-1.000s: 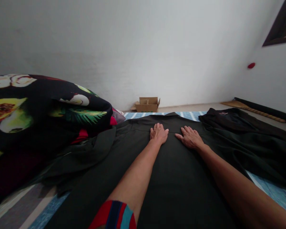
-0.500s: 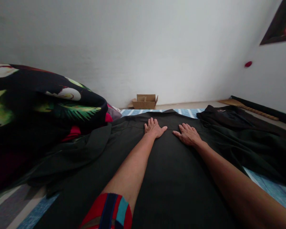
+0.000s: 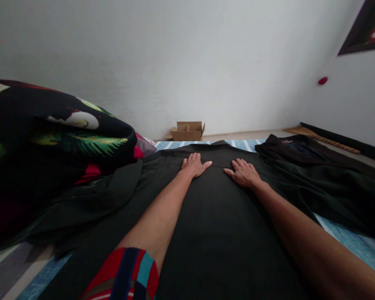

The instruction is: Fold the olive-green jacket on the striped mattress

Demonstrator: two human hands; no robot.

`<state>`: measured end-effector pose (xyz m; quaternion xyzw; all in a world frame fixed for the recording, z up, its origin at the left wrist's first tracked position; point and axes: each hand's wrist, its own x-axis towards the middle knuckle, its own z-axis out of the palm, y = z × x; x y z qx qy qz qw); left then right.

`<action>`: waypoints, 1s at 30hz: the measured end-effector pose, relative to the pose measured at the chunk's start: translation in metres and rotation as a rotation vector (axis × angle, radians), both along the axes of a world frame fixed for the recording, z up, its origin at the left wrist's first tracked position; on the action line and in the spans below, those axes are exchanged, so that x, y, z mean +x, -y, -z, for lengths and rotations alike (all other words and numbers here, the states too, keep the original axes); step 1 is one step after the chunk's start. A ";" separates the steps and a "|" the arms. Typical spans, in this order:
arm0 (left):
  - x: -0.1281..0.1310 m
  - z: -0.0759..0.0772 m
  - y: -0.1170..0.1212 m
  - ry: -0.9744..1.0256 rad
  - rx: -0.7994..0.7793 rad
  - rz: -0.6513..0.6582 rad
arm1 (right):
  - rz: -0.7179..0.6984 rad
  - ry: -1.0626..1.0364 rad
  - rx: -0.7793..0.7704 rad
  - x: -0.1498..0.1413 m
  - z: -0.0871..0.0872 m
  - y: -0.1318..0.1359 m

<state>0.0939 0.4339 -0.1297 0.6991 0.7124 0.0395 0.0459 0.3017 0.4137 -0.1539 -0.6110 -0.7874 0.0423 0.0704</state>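
Note:
A black garment [image 3: 218,216] lies spread flat in front of me on a blue striped sheet [image 3: 346,237]. My left hand [image 3: 193,164] rests palm down on its upper part, fingers stretched out toward the collar. My right hand [image 3: 243,173] lies flat beside it, a short gap apart, fingers spread. Neither hand holds anything. One sleeve of the garment [image 3: 90,204] trails off to the left.
A bulky dark blanket with a fruit and leaf print [image 3: 50,137] is heaped at the left. A second black garment [image 3: 318,171] lies crumpled at the right. A small open cardboard box [image 3: 187,131] stands by the white wall. A dark strip [image 3: 331,141] runs along the right wall.
Both hands have slid a little apart and to the left across the garment, the left one more. The view has shifted slightly.

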 end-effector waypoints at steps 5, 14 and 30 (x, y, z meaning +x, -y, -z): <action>-0.006 0.002 -0.008 -0.013 0.014 -0.092 | -0.003 0.004 0.000 0.001 -0.001 0.000; -0.012 -0.007 -0.002 -0.032 0.028 -0.021 | 0.004 -0.011 -0.019 0.001 -0.002 0.001; 0.034 -0.009 0.127 -0.028 -0.071 0.292 | -0.115 -0.013 -0.065 0.009 -0.016 0.072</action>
